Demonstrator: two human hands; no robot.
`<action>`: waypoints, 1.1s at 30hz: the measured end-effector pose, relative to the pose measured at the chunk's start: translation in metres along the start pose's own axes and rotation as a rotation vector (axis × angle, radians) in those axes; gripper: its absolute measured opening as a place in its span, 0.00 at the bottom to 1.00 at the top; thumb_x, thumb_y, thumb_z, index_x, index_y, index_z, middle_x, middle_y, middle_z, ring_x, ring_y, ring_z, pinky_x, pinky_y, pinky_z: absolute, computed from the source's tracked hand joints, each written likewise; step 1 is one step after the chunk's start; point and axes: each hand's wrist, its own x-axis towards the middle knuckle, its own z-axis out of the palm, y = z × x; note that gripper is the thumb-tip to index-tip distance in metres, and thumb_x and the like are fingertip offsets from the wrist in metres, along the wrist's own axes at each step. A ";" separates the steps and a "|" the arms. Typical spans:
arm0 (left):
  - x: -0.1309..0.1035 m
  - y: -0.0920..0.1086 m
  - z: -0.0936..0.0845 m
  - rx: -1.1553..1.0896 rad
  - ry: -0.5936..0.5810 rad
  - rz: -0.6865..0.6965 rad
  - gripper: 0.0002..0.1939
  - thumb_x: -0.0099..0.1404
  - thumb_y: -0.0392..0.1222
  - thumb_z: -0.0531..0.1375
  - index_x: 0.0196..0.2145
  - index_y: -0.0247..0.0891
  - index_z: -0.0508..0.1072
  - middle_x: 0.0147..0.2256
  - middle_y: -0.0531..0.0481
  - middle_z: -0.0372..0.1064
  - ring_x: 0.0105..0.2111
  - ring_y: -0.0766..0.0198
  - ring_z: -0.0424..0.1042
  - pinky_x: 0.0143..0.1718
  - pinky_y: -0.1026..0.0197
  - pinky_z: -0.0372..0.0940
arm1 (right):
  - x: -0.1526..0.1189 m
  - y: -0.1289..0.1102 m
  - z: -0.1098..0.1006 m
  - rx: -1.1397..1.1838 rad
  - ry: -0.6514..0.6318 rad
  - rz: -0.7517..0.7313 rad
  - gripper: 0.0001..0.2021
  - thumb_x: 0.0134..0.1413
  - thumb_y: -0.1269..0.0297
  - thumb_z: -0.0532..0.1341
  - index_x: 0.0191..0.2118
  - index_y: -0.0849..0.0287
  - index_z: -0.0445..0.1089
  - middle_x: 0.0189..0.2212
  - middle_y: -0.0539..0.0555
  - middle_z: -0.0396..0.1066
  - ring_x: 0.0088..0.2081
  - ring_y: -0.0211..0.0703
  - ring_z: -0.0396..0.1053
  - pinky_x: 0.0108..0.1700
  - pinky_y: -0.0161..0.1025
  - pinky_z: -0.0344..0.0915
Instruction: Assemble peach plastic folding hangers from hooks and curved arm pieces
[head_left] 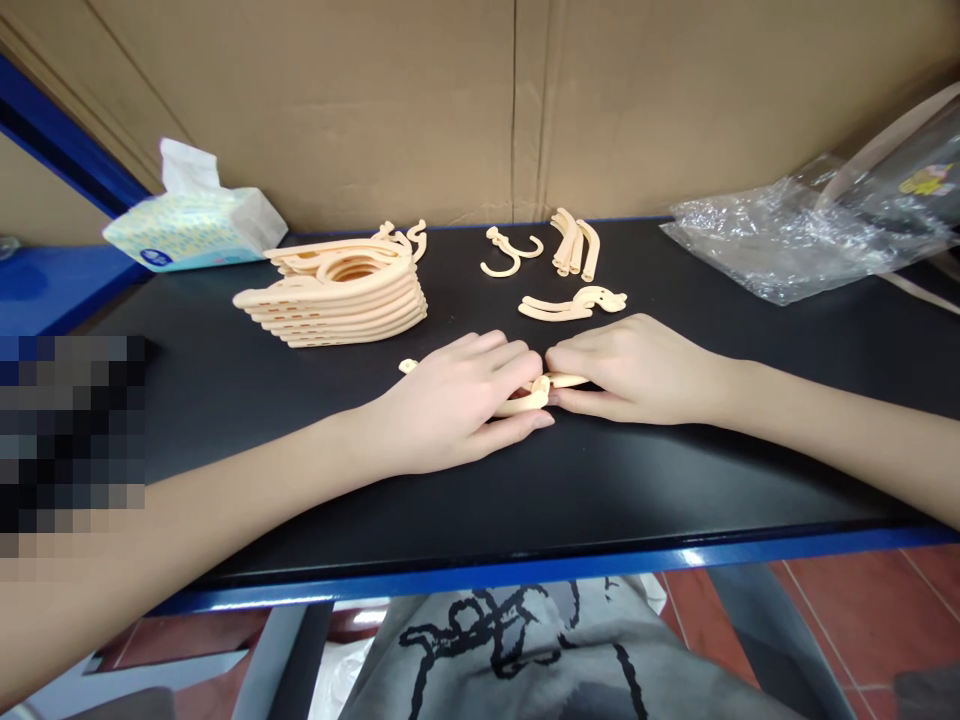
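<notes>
At the middle of the black table, my left hand is closed over a cream plastic hanger piece. Its far end pokes out beyond the knuckles, and much of it is hidden under the palm. My right hand pinches a slim cream hanger arm, whose end meets the piece in the left hand. Whether the two parts are joined, I cannot tell. Just behind my right hand lies a folded cream hanger part. Further back are cream hooks and several loose curved hanger arms.
A neat stack of cream hanger pieces stands behind my left hand, with more hooks behind it. A tissue pack sits at the back left. Clear plastic bags lie at the back right, before a cardboard wall.
</notes>
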 end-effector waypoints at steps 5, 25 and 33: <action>0.000 0.000 0.001 0.000 -0.004 -0.004 0.13 0.69 0.49 0.49 0.33 0.37 0.61 0.32 0.50 0.62 0.33 0.61 0.59 0.34 0.61 0.55 | 0.000 0.000 0.000 -0.013 -0.001 0.000 0.18 0.63 0.55 0.47 0.27 0.59 0.61 0.22 0.49 0.65 0.22 0.34 0.59 0.24 0.33 0.43; -0.001 -0.001 0.000 -0.008 0.015 -0.003 0.12 0.69 0.48 0.50 0.33 0.37 0.61 0.32 0.50 0.62 0.32 0.61 0.59 0.33 0.61 0.54 | 0.000 0.000 0.001 -0.015 0.010 -0.023 0.18 0.63 0.54 0.46 0.27 0.60 0.61 0.22 0.48 0.64 0.22 0.33 0.58 0.23 0.33 0.43; -0.001 -0.001 0.002 0.001 0.004 -0.004 0.13 0.70 0.49 0.49 0.33 0.37 0.62 0.32 0.50 0.62 0.33 0.61 0.59 0.34 0.60 0.54 | -0.001 0.000 0.001 -0.023 0.006 -0.018 0.18 0.63 0.55 0.46 0.27 0.60 0.61 0.22 0.49 0.65 0.23 0.33 0.59 0.23 0.33 0.43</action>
